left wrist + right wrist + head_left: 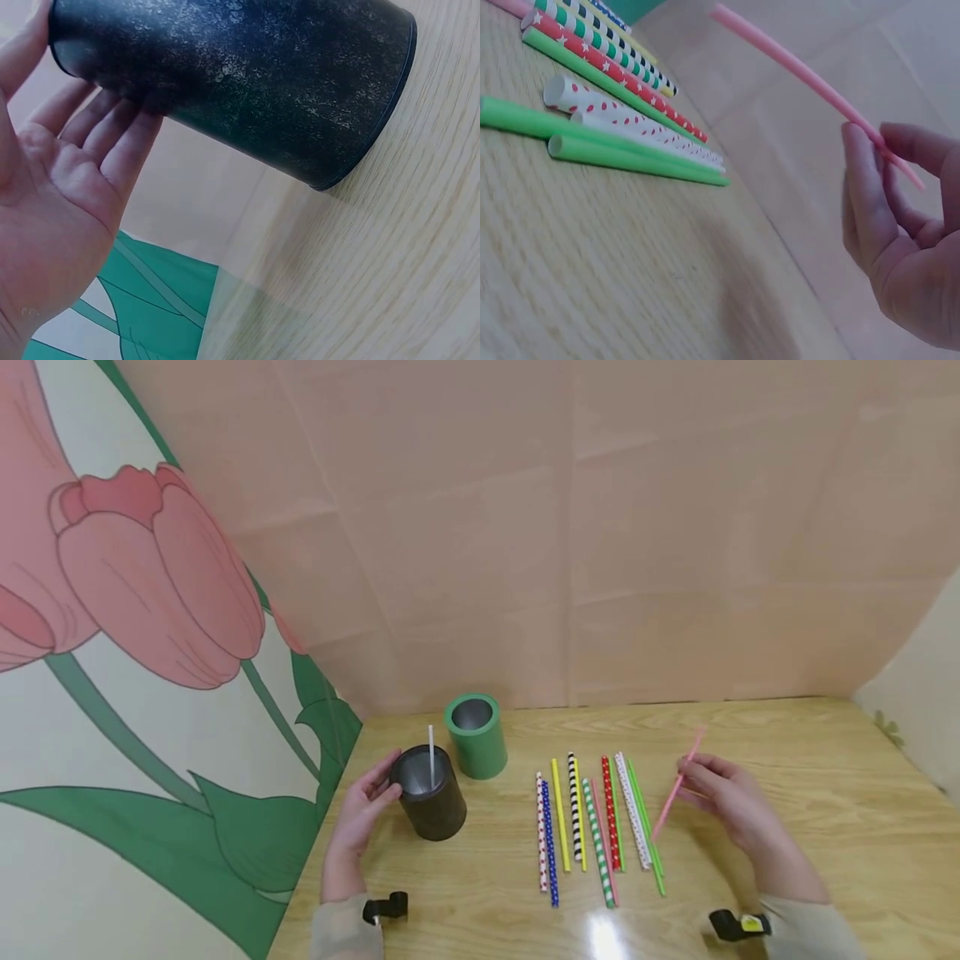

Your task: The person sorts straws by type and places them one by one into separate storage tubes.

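Black cylindrical container (437,814): stands on the wooden table (480,897), one white straw (431,756) inside, protruding above the rim. Green container (483,756), thick-rimmed and dark inside: just behind it. Left hand (358,818): thumb and fingers curled against the black container near its rim. Right hand (726,792): fingertips and thumb pinch a slim pink straw (667,809), slanted, clear of the table. Straws (598,843), striped, spotted and plain, lie roughly parallel between containers and right hand. Black surface mottled. Beyond: creased sheet (600,568).

Left hand (67,180) holding dark mottled cylinder (232,75), pale wood-grain table (397,247)
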### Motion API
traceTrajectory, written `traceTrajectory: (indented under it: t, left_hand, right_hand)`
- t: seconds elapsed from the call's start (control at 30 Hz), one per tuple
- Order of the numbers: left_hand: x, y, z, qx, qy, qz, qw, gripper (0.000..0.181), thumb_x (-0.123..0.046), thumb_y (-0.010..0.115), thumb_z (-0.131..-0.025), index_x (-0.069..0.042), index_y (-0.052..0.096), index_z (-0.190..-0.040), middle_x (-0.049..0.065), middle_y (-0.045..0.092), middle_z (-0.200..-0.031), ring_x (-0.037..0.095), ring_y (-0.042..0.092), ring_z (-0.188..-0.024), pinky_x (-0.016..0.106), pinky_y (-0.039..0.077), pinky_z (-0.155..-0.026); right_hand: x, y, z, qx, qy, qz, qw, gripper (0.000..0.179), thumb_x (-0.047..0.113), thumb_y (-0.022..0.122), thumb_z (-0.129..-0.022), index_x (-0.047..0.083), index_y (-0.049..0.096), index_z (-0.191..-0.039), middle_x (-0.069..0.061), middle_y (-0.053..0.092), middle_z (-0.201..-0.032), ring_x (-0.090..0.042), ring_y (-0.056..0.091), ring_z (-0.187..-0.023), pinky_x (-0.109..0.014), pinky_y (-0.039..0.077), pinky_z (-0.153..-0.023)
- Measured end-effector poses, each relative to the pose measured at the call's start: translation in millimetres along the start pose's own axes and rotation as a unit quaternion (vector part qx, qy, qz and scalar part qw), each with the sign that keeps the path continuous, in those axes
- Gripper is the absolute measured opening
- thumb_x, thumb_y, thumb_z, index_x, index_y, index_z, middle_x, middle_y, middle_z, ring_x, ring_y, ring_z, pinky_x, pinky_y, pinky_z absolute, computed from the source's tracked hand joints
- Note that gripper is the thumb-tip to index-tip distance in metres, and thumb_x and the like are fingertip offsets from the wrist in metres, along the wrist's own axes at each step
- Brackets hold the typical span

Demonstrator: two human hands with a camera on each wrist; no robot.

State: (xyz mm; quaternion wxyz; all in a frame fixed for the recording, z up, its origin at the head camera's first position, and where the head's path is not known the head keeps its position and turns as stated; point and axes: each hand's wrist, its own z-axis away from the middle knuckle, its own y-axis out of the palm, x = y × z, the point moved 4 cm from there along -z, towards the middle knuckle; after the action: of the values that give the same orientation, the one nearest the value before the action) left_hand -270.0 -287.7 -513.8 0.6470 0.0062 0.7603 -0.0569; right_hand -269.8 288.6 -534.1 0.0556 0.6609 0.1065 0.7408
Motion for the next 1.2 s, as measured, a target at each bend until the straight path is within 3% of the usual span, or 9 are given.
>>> traceTrajectory:
  t: [0.27, 0.53, 0.73, 0.97, 1.2]
  left_hand:
    - [-1.8, 7.8, -5.7, 0.006, 0.004, -0.002, 1.0000, 0.058, -0.004, 0.067, -0.104, -0.002, 0.049, -0.159, 0.019, 0.043, -0.165, 0.021, 0.050, -0.145, 0.021, 0.048, -0.105]
    - [-1.8, 10.6, -6.7, 0.009, 0.001, 0.014, 0.9999, 0.060, -0.004, 0.069, -0.103, -0.002, 0.048, -0.160, 0.018, 0.045, -0.164, 0.010, 0.054, -0.139, 0.021, 0.047, -0.106]
    - [-1.5, 9.9, -4.6, 0.010, 0.000, 0.018, 0.9998, 0.061, -0.004, 0.069, -0.103, -0.002, 0.048, -0.160, 0.018, 0.045, -0.164, 0.006, 0.055, -0.137, 0.022, 0.047, -0.106]
    - [-2.6, 7.6, -2.1, 0.006, 0.001, 0.014, 0.9999, 0.060, -0.003, 0.068, -0.103, -0.002, 0.048, -0.160, 0.018, 0.045, -0.164, 0.007, 0.055, -0.138, 0.022, 0.047, -0.107]
    - [-2.9, 2.4, -0.4, 0.004, -0.002, 0.014, 0.9999, 0.060, -0.002, 0.067, -0.104, -0.002, 0.048, -0.160, 0.017, 0.045, -0.165, 0.009, 0.053, -0.140, 0.021, 0.047, -0.107]
  right_hand:
    - [19, 11, 5.3, -0.029, -0.091, -0.103, 0.9901, 0.013, -0.001, 0.063, -0.106, 0.009, 0.069, -0.112, 0.001, 0.073, -0.101, -0.010, 0.074, -0.092, -0.027, 0.061, -0.086]
    - [33, 43, 4.1, -0.012, -0.128, -0.141, 0.9817, 0.016, -0.006, 0.063, -0.105, 0.005, 0.070, -0.114, -0.007, 0.079, -0.104, -0.016, 0.077, -0.099, -0.031, 0.059, -0.090]
    - [37, 85, -3.0, 0.012, -0.129, -0.133, 0.9827, 0.015, -0.003, 0.062, -0.106, 0.006, 0.070, -0.115, -0.006, 0.080, -0.105, -0.016, 0.078, -0.100, -0.030, 0.059, -0.091]
    - [37, 147, -14.6, 0.014, -0.118, -0.103, 0.9876, 0.008, 0.003, 0.065, -0.107, 0.005, 0.068, -0.114, -0.005, 0.080, -0.101, -0.015, 0.077, -0.096, -0.031, 0.060, -0.090]
    - [40, 213, -25.8, 0.027, -0.114, -0.085, 0.9895, 0.026, 0.003, 0.067, -0.105, -0.009, 0.059, -0.127, -0.004, 0.078, -0.105, -0.018, 0.076, -0.101, -0.036, 0.059, -0.095]
